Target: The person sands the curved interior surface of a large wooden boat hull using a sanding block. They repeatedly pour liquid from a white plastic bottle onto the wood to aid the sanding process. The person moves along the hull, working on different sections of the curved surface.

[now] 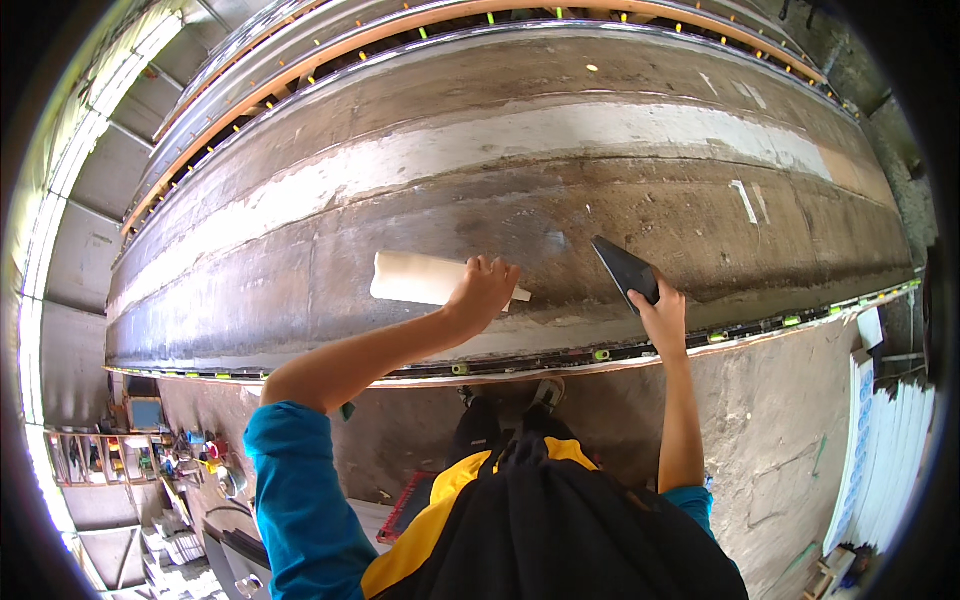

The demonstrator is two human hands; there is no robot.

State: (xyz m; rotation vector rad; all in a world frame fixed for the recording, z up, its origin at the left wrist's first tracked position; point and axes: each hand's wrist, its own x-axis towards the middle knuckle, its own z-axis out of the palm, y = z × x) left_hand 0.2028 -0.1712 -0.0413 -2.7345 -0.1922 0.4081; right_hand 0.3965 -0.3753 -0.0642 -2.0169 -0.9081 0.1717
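My left hand (484,292) is closed around a cream-white plastic bottle (415,278). The bottle lies nearly level, its wide end to the left and its narrow tip poking out to the right of my fingers. In my right hand (660,312) is a dark, flat, wedge-shaped spreader (625,268), gripped at its near end, with its pointed end up and to the left. Both hands are over the near half of a long brown panel (430,215). Whether the spreader touches the panel, I cannot tell.
A whitish band (560,132) runs along the panel, with pale strips (744,200) at the right. Green clips (601,355) line its near edge. Behind stands an orange-edged rack (400,35). White boards (885,450) are at the right; tools (215,455) lie lower left.
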